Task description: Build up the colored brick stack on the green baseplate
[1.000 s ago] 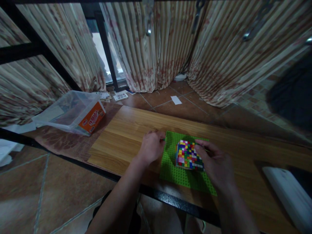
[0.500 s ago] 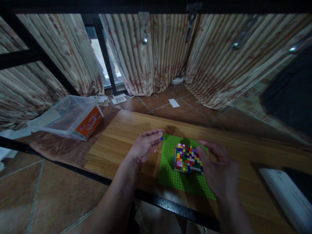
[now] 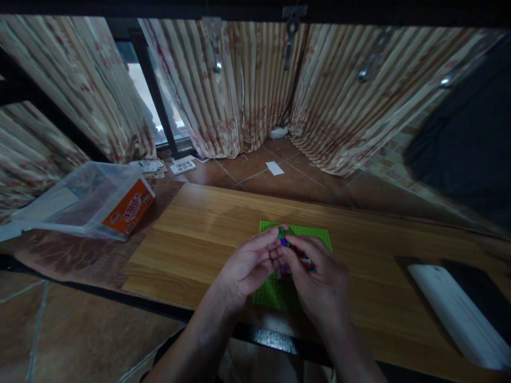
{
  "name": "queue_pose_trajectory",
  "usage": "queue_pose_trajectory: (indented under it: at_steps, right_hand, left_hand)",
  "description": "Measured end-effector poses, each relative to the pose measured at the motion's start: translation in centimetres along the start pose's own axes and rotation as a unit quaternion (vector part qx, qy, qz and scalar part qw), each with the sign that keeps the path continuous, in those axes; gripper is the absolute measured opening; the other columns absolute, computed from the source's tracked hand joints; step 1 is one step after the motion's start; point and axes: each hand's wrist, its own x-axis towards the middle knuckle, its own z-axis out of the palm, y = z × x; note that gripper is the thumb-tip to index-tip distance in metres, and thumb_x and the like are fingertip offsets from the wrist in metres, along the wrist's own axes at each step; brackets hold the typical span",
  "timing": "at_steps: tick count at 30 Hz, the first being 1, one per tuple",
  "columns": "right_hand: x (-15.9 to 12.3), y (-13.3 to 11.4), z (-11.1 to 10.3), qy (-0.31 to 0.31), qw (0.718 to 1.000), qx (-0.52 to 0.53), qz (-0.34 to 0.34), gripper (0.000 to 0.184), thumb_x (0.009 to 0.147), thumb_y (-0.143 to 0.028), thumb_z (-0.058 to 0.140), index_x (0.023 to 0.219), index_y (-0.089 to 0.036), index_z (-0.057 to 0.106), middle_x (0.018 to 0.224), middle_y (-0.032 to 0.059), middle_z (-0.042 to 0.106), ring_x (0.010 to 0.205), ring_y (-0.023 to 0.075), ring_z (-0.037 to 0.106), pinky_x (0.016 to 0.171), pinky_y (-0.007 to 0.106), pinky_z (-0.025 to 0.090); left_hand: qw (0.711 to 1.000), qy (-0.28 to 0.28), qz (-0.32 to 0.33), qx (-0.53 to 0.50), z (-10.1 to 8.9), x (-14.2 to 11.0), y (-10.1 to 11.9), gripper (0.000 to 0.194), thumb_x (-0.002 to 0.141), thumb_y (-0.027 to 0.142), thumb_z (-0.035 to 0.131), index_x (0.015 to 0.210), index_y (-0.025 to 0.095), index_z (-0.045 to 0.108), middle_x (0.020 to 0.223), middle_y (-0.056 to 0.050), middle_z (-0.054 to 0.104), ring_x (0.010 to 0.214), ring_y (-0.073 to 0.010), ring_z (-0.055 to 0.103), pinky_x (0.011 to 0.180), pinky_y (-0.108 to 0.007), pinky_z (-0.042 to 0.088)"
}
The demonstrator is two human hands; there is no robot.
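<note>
Small green and blue toy bricks (image 3: 283,242) are pinched between the fingertips of both hands. My left hand (image 3: 249,266) grips them from the left, palm partly turned up and the lower fingers curled. From the right, my right hand (image 3: 323,276) meets them with thumb and forefinger. Beneath the hands lies a green studded baseplate (image 3: 265,298) on the wooden tabletop. The multicoloured brick block (image 3: 285,271) on it is mostly hidden by my hands; only bits of its coloured studs show.
A clear plastic box (image 3: 85,183) with an orange label stands at the table's left end. On the right lie a white oblong object (image 3: 451,308) and a dark flat one (image 3: 479,284). Striped curtains (image 3: 255,90) hang behind, with papers (image 3: 274,168) on the tiled floor.
My right hand has moved left from the brick block to the small bricks at my left fingertips. The view has shifted slightly, and the block is now largely covered.
</note>
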Motion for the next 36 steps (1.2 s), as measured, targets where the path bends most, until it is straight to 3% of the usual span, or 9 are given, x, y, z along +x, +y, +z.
queue_pose_trajectory:
  at_steps: [5, 11, 15, 23, 29, 36]
  right_hand:
    - [0.1, 0.3, -0.4, -0.014, 1.0, 0.003, -0.016, 0.014, 0.094, -0.023, 0.061, 0.103, -0.022, 0.072, 0.098, 0.0021, 0.073, 0.09, 0.0148, 0.069, 0.08, 0.028, 0.055]
    - [0.5, 2.3, -2.3, 0.013, 0.999, -0.007, 0.036, 0.017, 0.094, -0.028, 0.059, 0.102, -0.021, 0.073, 0.098, 0.0043, 0.073, 0.089, 0.0173, 0.069, 0.079, 0.031, 0.055]
    - [0.8, 3.6, -3.1, -0.015, 0.998, -0.03, 0.062, 0.021, 0.095, -0.031, 0.057, 0.102, -0.021, 0.074, 0.1, 0.0057, 0.073, 0.091, 0.0198, 0.069, 0.081, 0.034, 0.054]
    - [0.7, 3.4, -2.9, -0.073, 0.994, -0.059, 0.054, 0.02, 0.091, -0.035, 0.06, 0.089, -0.023, 0.076, 0.097, 0.0065, 0.069, 0.092, 0.0225, 0.065, 0.083, 0.039, 0.051]
    - [0.7, 4.1, -2.6, -0.06, 0.994, -0.082, 0.039, 0.019, 0.088, -0.035, 0.061, 0.083, -0.024, 0.075, 0.104, 0.0087, 0.066, 0.101, 0.0266, 0.06, 0.087, 0.044, 0.049]
    - [0.6, 4.6, -1.7, -0.041, 0.995, -0.042, 0.075, 0.015, 0.085, -0.036, 0.067, 0.081, -0.024, 0.074, 0.104, 0.0077, 0.066, 0.101, 0.0257, 0.061, 0.09, 0.046, 0.048]
  left_hand:
    - [0.999, 0.022, -0.003, -0.028, 0.2, 0.1, 0.2, 0.014, 0.094, 0.015, 0.06, 0.096, 0.008, 0.072, 0.084, -0.006, 0.07, 0.073, -0.0105, 0.064, 0.075, -0.022, 0.052]
    - [0.998, 0.059, 0.014, -0.019, 0.2, 0.2, 1.0, 0.017, 0.096, 0.012, 0.054, 0.097, 0.008, 0.071, 0.083, -0.006, 0.069, 0.074, -0.0123, 0.066, 0.076, -0.025, 0.054]
    - [0.995, 0.093, 0.027, 0.01, 0.3, 0.2, 1.3, 0.017, 0.094, 0.009, 0.054, 0.097, 0.007, 0.071, 0.079, -0.007, 0.067, 0.069, -0.0113, 0.064, 0.071, -0.023, 0.054]
    - [0.983, 0.159, 0.072, 0.06, 0.7, 0.4, 1.0, 0.024, 0.097, 0.009, 0.046, 0.093, 0.006, 0.07, 0.074, -0.006, 0.064, 0.064, -0.0102, 0.062, 0.061, -0.019, 0.05]
    - [0.98, 0.162, 0.089, 0.074, 0.8, 0.3, 0.9, 0.023, 0.095, 0.007, 0.047, 0.09, 0.006, 0.069, 0.074, -0.006, 0.063, 0.065, -0.0092, 0.061, 0.06, -0.018, 0.049]
    - [0.98, 0.156, 0.082, 0.092, 0.9, 0.2, 0.6, 0.021, 0.091, 0.001, 0.049, 0.089, 0.005, 0.07, 0.077, -0.007, 0.065, 0.067, -0.0095, 0.062, 0.063, -0.018, 0.049]
